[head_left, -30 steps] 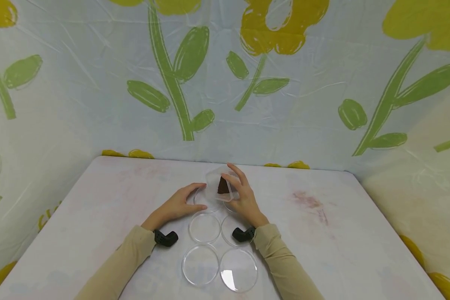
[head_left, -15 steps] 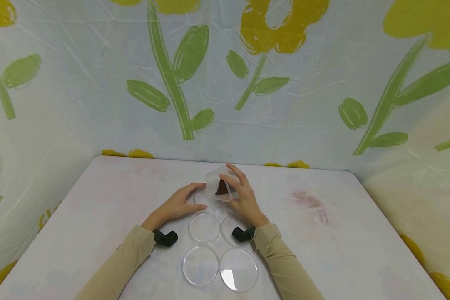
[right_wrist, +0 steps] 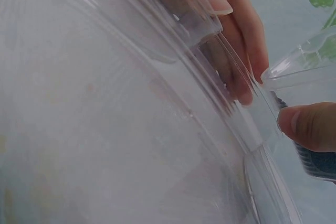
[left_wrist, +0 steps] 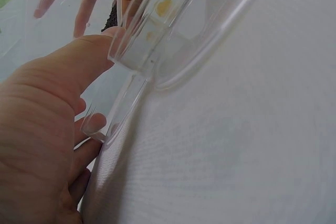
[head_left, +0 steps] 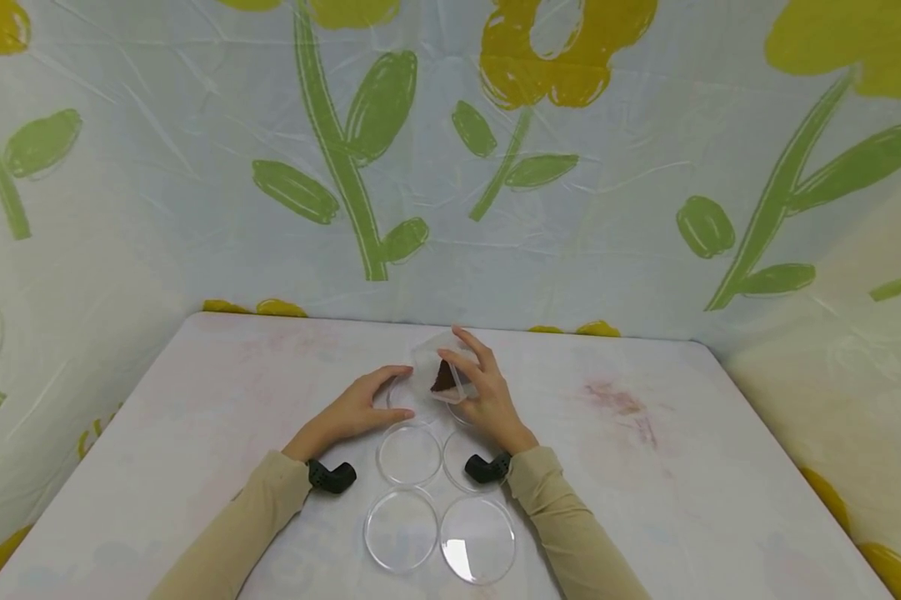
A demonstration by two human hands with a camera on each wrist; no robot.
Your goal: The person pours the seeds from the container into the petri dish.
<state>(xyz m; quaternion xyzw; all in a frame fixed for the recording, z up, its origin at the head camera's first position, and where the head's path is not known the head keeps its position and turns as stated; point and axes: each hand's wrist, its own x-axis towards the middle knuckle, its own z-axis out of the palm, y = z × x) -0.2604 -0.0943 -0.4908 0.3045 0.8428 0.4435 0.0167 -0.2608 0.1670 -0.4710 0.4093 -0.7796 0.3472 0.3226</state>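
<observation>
My right hand [head_left: 491,400] grips a clear plastic box [head_left: 425,358], tilted above the table. Dark brown, soil-like grains [head_left: 442,378] are heaped inside it, against the lower side; part of the heap is behind my fingers. Under the box's left side lies the far-left petri dish [head_left: 391,398]. The left hand [head_left: 356,407] holds that dish with thumb and fingers on either side of its rim. In the left wrist view the thumb [left_wrist: 79,59] reaches the rim, and fingertips [left_wrist: 95,123] show through the clear wall. The right wrist view shows the right thumb [right_wrist: 310,124] against the box.
More clear petri dishes stand in two columns toward me: one middle-left [head_left: 378,457], one near-left [head_left: 366,530], one near-right [head_left: 515,542], others partly under my right arm. Black wrist cameras [head_left: 333,477] hang close over the table [head_left: 608,500]. A flower-printed cloth [head_left: 435,275] rises behind.
The dark grains have slid a little down and left inside the tilted box. Both hands, the box and the dishes stay almost in place.
</observation>
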